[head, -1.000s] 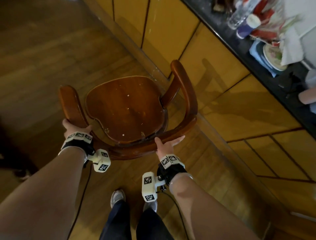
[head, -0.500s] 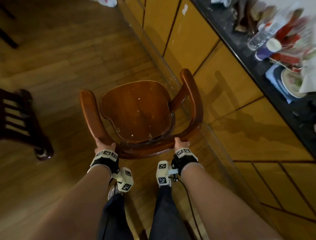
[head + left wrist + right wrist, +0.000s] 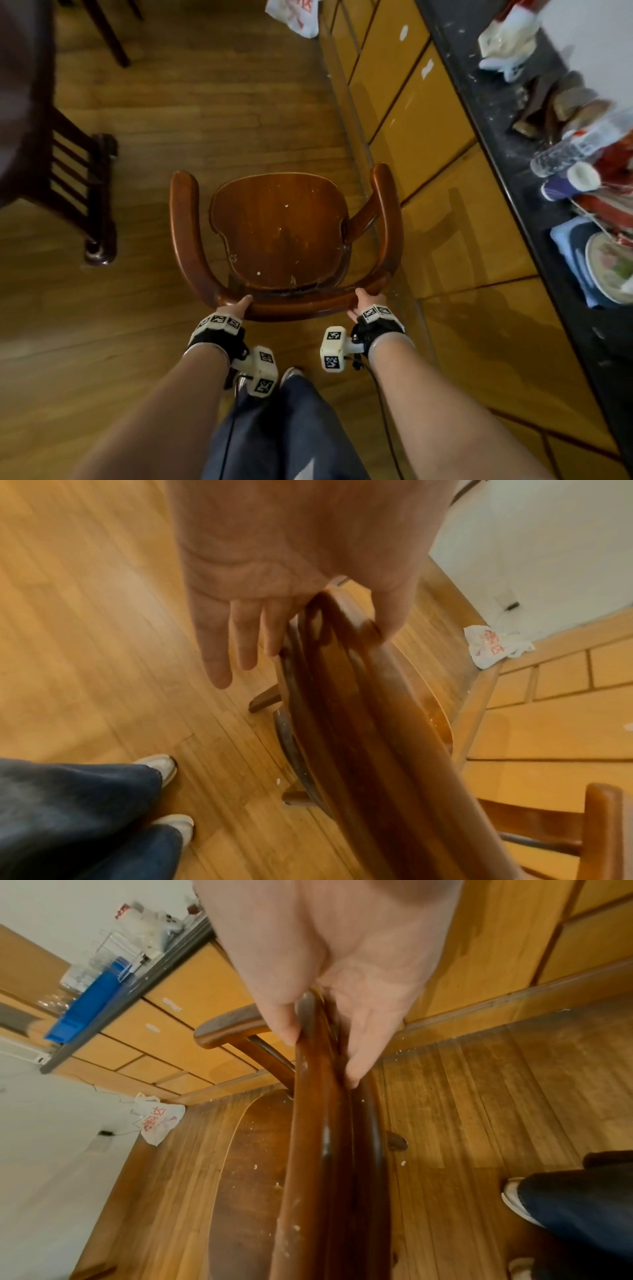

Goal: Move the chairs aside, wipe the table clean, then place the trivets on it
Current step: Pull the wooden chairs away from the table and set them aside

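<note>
A brown wooden armchair (image 3: 281, 233) with a curved back rail stands on the floor in front of me, its right arm close to the yellow cabinets. My left hand (image 3: 239, 305) holds the left end of the back rail. In the left wrist view the rail (image 3: 342, 696) runs between thumb and fingers, and the outer fingers (image 3: 219, 653) hang nearly straight beside it. My right hand (image 3: 364, 303) grips the right end of the rail (image 3: 315, 1096), thumb on one side and fingers on the other. No table top, cloth or trivets are in view.
Yellow cabinet fronts (image 3: 428, 137) run along the right under a black counter (image 3: 507, 113) crowded with bottles, cups and a plate. A dark wooden furniture base (image 3: 85, 192) stands at the left. A white plastic bag (image 3: 294, 17) lies on the floor ahead. My feet are just behind the chair.
The chair has turned and now stands square to me beside the cabinets. My right hand went from stretched fingers on the rail to a grip. My left hand slid onto the back rail.
</note>
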Motion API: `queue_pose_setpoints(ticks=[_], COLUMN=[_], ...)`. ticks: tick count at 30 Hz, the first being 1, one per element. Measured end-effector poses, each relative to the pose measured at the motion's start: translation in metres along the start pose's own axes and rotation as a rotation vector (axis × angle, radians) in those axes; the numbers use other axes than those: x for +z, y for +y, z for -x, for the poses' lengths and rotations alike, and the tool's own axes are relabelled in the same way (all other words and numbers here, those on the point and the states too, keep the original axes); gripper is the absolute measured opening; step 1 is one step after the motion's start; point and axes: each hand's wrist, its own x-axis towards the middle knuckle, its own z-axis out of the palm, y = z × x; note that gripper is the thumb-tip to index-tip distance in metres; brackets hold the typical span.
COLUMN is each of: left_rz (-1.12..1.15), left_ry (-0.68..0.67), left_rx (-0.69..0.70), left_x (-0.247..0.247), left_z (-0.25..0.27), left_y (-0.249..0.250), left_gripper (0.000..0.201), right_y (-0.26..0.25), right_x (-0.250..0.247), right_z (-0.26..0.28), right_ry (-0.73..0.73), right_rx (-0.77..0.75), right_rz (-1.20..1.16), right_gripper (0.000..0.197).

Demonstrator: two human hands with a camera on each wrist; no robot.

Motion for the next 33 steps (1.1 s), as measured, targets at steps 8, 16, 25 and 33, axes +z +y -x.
queue_pose_setpoints(ticks=[8, 16, 25, 33], left_rz=[0.151, 0.372, 0.705, 0.627], left_ry=[0.062, 0.038, 0.144, 0.2], left_rx=[-0.009, -0.093, -0.065, -0.122], left_x=[0.018, 0.049, 0.067, 0.042], left_z=[0.0, 0.019, 0.022, -0.002], left_y=[-0.006, 0.008, 0.052, 0.101], left_gripper=[0.121, 0.119, 0.113, 0.104], right_y=[0.023, -0.029, -0.085, -0.148], right_x=[0.012, -0.006, -0.005, 0.041], right_z=[-0.08, -0.045, -0.065, -0.083], right_ry=[0.116, -0.106, -0.235, -0.271], right_rx=[-0.056, -0.082, -0.078, -0.08], right_rz=[0.201, -0.086, 0.009, 0.086], right_gripper=[0.113, 0.092, 0.091, 0.089])
